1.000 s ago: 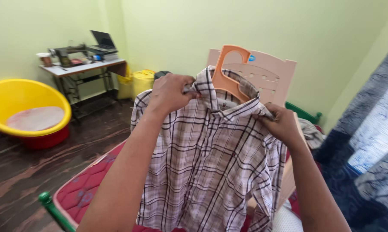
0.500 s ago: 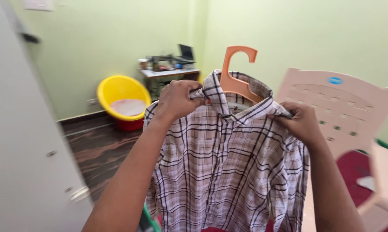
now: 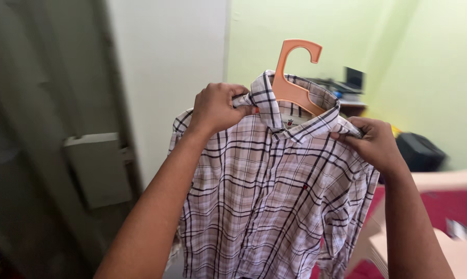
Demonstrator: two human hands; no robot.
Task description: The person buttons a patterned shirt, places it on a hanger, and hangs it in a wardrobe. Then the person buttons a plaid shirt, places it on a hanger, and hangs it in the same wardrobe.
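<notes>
1. My left hand (image 3: 215,107) and right hand (image 3: 374,140) each pinch a collar side of the checked shirt (image 3: 267,196); it hangs between and below my fingers.
2. Soft, light cloth (likely slips); its orange hanger (image 3: 291,77), stiff above my fingers, seems the surer hold.

We saw a pale checked shirt (image 3: 264,196) with dark brown and black lines hanging upright on an orange plastic hanger (image 3: 294,77). The hanger's open hook rose above the shirt's collar, its shoulders hidden inside. The shirt's front faced us, buttoned, its sleeves drooping below the hanger.
</notes>
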